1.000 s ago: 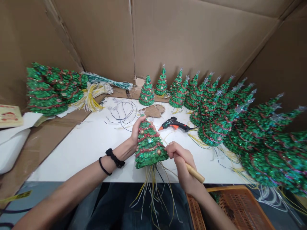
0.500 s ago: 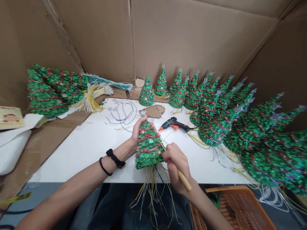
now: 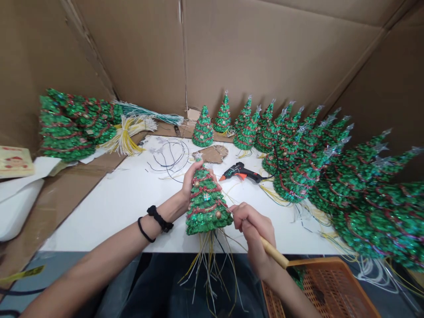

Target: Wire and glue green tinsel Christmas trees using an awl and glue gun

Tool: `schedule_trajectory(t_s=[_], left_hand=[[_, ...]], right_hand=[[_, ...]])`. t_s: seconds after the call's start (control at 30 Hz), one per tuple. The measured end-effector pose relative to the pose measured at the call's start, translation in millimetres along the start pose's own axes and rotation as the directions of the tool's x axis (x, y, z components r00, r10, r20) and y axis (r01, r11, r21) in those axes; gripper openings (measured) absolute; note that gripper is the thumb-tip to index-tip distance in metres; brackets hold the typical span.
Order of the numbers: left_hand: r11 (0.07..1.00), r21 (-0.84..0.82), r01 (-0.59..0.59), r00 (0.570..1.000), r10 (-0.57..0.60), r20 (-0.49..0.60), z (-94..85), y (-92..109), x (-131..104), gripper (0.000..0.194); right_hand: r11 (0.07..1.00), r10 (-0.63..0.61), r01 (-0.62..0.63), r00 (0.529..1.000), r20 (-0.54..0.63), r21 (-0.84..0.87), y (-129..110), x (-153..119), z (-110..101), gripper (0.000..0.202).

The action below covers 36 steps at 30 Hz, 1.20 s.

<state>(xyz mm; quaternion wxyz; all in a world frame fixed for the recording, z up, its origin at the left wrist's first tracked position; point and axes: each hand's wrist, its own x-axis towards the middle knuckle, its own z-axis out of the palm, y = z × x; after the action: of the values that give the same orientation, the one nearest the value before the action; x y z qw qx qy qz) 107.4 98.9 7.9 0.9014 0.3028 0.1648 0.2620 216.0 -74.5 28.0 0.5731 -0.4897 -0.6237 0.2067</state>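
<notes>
My left hand (image 3: 189,183) is wrapped round the upper part of a small green tinsel Christmas tree (image 3: 206,212), which has red garland, gold balls and a tiny gift ornament. Yellow, white and dark wires (image 3: 212,260) hang from under its base. My right hand (image 3: 253,229) grips a wooden-handled awl (image 3: 274,252); its thin metal shaft points at the tree's right side. Whether the tip is inside the branches I cannot tell. Beyond the tree, a black and orange glue gun (image 3: 241,171) lies on the white tabletop (image 3: 112,207).
Many finished-looking trees (image 3: 291,172) stand along the right and back. More trees (image 3: 66,128) are at the left, beside bundled yellow-white wires (image 3: 126,134) and green-white wires (image 3: 152,112). An orange plastic basket (image 3: 331,282) sits below the table edge. Cardboard walls (image 3: 132,53) surround the table.
My right hand has moved right and slightly down with the awl, drawing away from the tree's side. The left hand and tree have barely shifted.
</notes>
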Motion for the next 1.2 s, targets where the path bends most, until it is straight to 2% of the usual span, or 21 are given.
schedule_trajectory(t_s=[0.2,0.47,0.9,1.07,1.2], left_hand=[[1.000,0.005,-0.010,1.000,0.010,0.018,0.4,0.0,-0.4,0.045],[0.999,0.037,-0.008,0.999,0.009,-0.049,7.0,0.7,-3.0,0.041],[0.999,0.025,-0.021,0.998,0.023,-0.066,12.8,1.9,-5.8,0.037],[1.000,0.007,-0.026,0.999,0.026,-0.030,9.8,1.0,-3.3,0.037],[1.000,0.012,-0.028,1.000,0.028,-0.010,9.4,0.8,-3.9,0.036]], right_hand=[[0.998,0.042,-0.041,0.999,0.020,-0.057,-7.7,2.6,-3.2,0.025],[0.994,0.067,-0.064,0.997,0.034,-0.084,-11.2,3.6,-4.9,0.023],[0.979,0.201,-0.198,0.979,0.046,-0.052,-17.4,10.6,-11.4,0.023],[0.956,0.294,-0.293,0.952,0.082,-0.018,-14.5,21.5,-18.5,0.021],[0.952,0.306,-0.307,0.945,0.118,-0.007,-11.2,31.6,-22.0,0.022]])
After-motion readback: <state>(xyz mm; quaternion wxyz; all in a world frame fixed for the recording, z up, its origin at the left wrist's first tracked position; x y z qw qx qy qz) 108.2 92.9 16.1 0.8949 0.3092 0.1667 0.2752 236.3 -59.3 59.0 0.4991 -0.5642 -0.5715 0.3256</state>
